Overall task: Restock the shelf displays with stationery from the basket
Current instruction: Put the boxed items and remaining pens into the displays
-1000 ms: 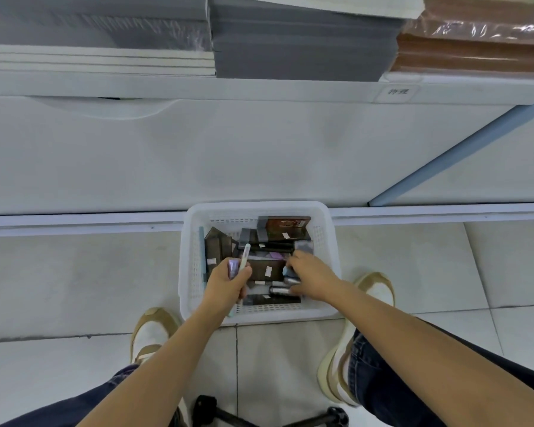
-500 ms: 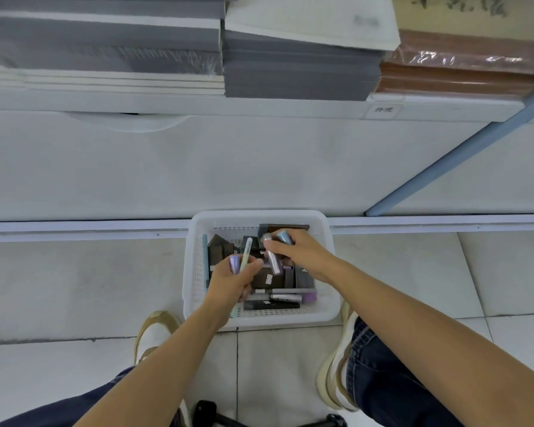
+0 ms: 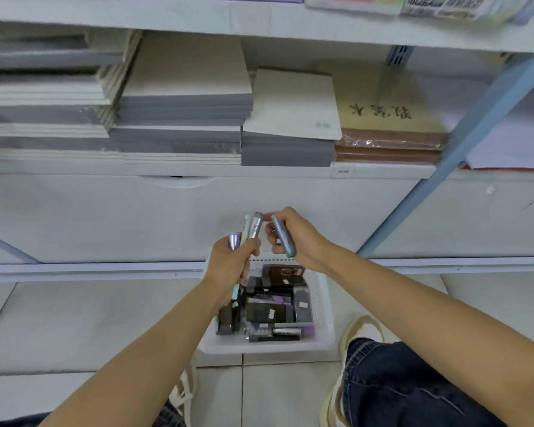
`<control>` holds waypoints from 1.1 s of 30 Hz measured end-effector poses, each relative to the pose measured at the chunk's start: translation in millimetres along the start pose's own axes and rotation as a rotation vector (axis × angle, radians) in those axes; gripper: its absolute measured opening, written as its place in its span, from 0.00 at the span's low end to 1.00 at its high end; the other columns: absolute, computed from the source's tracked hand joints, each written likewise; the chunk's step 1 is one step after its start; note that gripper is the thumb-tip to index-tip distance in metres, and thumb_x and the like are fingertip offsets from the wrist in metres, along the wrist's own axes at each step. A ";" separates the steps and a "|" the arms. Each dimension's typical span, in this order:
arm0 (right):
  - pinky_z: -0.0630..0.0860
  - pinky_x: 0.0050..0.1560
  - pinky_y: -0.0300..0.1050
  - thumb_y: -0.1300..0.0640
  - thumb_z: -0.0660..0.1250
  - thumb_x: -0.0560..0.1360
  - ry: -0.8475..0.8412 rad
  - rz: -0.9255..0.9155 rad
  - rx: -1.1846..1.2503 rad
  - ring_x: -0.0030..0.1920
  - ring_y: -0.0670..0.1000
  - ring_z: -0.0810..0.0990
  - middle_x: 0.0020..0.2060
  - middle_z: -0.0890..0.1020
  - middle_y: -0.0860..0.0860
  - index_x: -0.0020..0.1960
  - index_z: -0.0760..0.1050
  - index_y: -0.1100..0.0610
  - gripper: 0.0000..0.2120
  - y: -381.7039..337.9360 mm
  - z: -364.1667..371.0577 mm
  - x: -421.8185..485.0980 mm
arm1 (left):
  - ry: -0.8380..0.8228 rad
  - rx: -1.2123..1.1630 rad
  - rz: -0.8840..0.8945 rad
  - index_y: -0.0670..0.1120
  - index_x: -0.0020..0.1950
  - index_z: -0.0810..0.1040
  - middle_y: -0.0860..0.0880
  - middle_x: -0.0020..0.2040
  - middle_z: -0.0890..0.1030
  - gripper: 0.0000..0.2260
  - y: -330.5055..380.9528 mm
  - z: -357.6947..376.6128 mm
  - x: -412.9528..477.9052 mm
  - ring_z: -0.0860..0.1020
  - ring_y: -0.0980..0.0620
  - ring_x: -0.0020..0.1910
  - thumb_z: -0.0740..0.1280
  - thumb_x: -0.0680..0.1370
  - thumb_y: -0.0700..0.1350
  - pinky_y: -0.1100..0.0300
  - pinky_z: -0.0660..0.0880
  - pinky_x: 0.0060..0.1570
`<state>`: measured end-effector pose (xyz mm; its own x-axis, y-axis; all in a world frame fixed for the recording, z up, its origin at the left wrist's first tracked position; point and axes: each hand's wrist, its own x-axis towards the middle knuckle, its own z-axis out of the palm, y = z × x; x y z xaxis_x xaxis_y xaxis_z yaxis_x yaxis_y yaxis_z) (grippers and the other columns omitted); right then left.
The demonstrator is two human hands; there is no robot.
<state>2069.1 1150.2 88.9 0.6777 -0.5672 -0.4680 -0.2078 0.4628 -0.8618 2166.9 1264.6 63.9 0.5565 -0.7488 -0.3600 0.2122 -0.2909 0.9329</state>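
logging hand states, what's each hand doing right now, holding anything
Left hand: closed on a bunch of pens.
Right hand: closed on one grey pen, above the basket.

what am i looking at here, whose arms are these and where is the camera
The camera sits on a person's head and looks forward and down, so the two bare arms reaching into the picture are that person's own. There is no machine. The person crouches in front of a shop shelf stacked with pads of paper.

On the tiled floor stands a white plastic basket filled with small dark boxes and a few pens. Both hands are raised above it. The left hand grips a bunch of pens, pale and silvery. The right hand holds one grey pen. The picture is slightly blurred, so finer details of the pens cannot be read.
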 end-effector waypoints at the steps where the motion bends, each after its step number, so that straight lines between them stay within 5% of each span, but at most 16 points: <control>1: 0.67 0.28 0.38 0.59 0.53 0.80 0.003 0.001 0.041 0.32 0.48 0.70 0.36 0.73 0.54 0.51 0.73 0.61 0.10 -11.3 1.6 -5.1 | 0.001 -0.022 0.025 0.40 0.40 0.76 0.50 0.19 0.68 0.09 10.3 -0.4 -1.5 0.61 0.55 0.16 0.67 0.78 0.44 0.66 0.60 0.17; 4: 0.67 0.28 0.38 0.64 0.51 0.81 -0.048 -0.093 -0.060 0.32 0.48 0.69 0.35 0.71 0.54 0.53 0.73 0.61 0.11 -38.6 3.3 -19.4 | 0.008 -0.043 0.096 0.42 0.38 0.76 0.49 0.21 0.69 0.12 41.3 -1.7 -7.5 0.62 0.55 0.17 0.68 0.79 0.48 0.66 0.61 0.18; 8: 0.74 0.39 0.38 0.60 0.64 0.79 -0.150 -0.278 -0.300 0.39 0.46 0.77 0.43 0.82 0.53 0.63 0.73 0.60 0.13 -64.7 0.4 -41.6 | 0.042 -0.029 0.216 0.44 0.35 0.74 0.48 0.23 0.70 0.15 80.3 -5.8 -18.0 0.64 0.54 0.19 0.69 0.77 0.51 0.64 0.63 0.19; 13: 0.73 0.38 0.37 0.64 0.71 0.74 -0.138 -0.450 -0.315 0.39 0.49 0.79 0.41 0.83 0.56 0.50 0.78 0.60 0.05 -97.7 5.9 -66.7 | -0.012 0.023 0.315 0.44 0.39 0.74 0.48 0.23 0.69 0.14 119.5 -9.0 -38.1 0.64 0.55 0.19 0.73 0.74 0.52 0.64 0.64 0.20; 16: 0.73 0.38 0.37 0.64 0.72 0.73 -0.129 -0.516 -0.275 0.38 0.49 0.80 0.39 0.82 0.55 0.51 0.79 0.61 0.07 -116.2 9.5 -81.8 | -0.014 0.027 0.341 0.44 0.39 0.72 0.48 0.22 0.69 0.15 139.8 -6.0 -48.3 0.64 0.54 0.20 0.72 0.75 0.52 0.63 0.64 0.20; 22: 0.80 0.43 0.42 0.61 0.65 0.78 -0.059 -0.754 0.004 0.41 0.55 0.83 0.43 0.83 0.60 0.57 0.74 0.62 0.09 -155.0 6.6 -115.3 | -0.009 -0.070 0.420 0.44 0.37 0.73 0.49 0.22 0.70 0.16 189.5 14.0 -62.2 0.65 0.54 0.20 0.70 0.75 0.54 0.64 0.65 0.21; 28: 0.80 0.42 0.39 0.61 0.65 0.78 0.137 -0.963 -0.023 0.38 0.50 0.82 0.42 0.84 0.55 0.55 0.75 0.63 0.07 -194.7 -17.2 -144.1 | -0.097 -0.076 0.487 0.42 0.39 0.74 0.48 0.22 0.69 0.17 235.3 48.3 -71.3 0.65 0.53 0.19 0.71 0.74 0.56 0.64 0.64 0.20; 33: 0.78 0.43 0.36 0.61 0.66 0.78 0.345 -1.106 -0.124 0.40 0.46 0.82 0.43 0.84 0.52 0.56 0.79 0.60 0.08 -242.5 -52.5 -167.4 | -0.202 -0.098 0.534 0.38 0.43 0.80 0.45 0.32 0.73 0.17 265.9 73.4 -72.9 0.64 0.53 0.21 0.71 0.75 0.54 0.64 0.62 0.20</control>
<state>1969.0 1097.1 365.9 0.3084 -0.7841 0.5385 0.2961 -0.4588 -0.8377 2123.8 1198.1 337.9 0.4442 -0.8784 0.1763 0.0225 0.2076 0.9779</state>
